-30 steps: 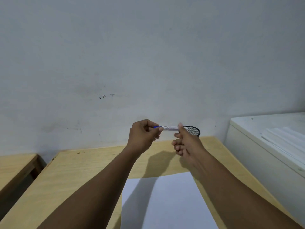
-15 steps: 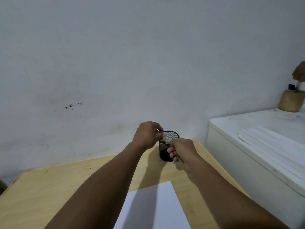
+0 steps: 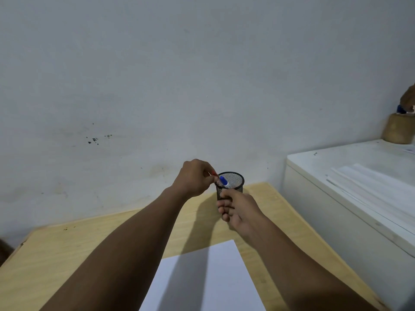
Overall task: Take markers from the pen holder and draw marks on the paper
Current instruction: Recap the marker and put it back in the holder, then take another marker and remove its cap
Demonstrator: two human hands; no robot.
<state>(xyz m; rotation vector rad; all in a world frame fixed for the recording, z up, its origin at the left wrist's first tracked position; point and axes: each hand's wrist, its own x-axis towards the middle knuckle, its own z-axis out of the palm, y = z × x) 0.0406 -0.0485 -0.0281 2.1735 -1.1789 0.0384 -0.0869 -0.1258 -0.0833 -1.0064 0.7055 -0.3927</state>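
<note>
Blue-capped marker [image 3: 223,182] pinched by both hands over mesh pen holder [image 3: 233,181], paper [image 3: 208,279] nearer, wooden cup [image 3: 397,131] far right.

Lower left of frame: bare wooden tabletop [image 3: 67,261], open to passage. Lower centre: white paper [image 3: 202,283], flat, no hindrance. Centre: black mesh pen holder [image 3: 233,182] near the wall [image 3: 202,75], mouth crowded by blue-capped marker [image 3: 223,182], left hand [image 3: 194,178] and right hand [image 3: 239,208]. Right: white cabinet [image 3: 336,209], blocking that side.
</note>
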